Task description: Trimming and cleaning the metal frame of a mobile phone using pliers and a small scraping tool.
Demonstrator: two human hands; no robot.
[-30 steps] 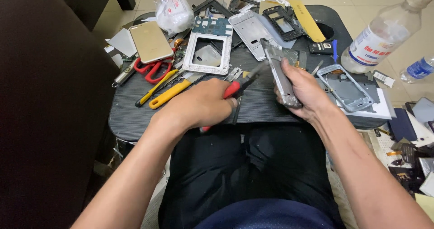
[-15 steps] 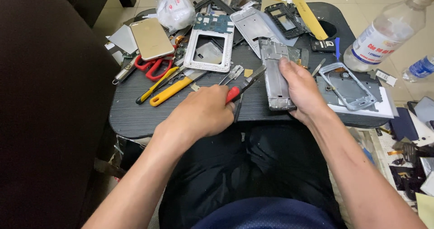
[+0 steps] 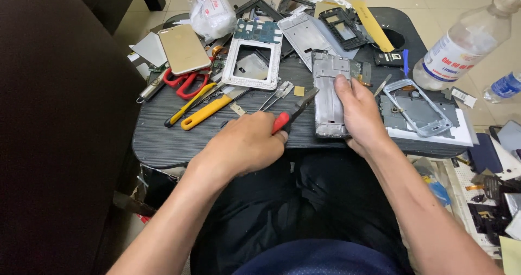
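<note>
My left hand (image 3: 244,145) is closed around the red handles of small pliers (image 3: 293,112), whose dark jaws point up and right toward a grey metal phone frame (image 3: 328,90). My right hand (image 3: 358,115) grips that frame along its right edge and holds it flat against the dark tabletop (image 3: 163,139). The plier tips sit just left of the frame's left edge; I cannot tell whether they touch it.
White phone frame (image 3: 252,63) with blue circuit board, gold phone back (image 3: 183,48), red scissors (image 3: 184,82), yellow-handled tools (image 3: 206,107), tweezers (image 3: 277,93) at left. Silver bezel (image 3: 415,109) on white sheet at right. Clear plastic bottle (image 3: 464,42) stands far right. More frames lie behind.
The phone frame went from tilted on edge in my right hand to lying flat on the table. My left hand with the pliers slid slightly toward it.
</note>
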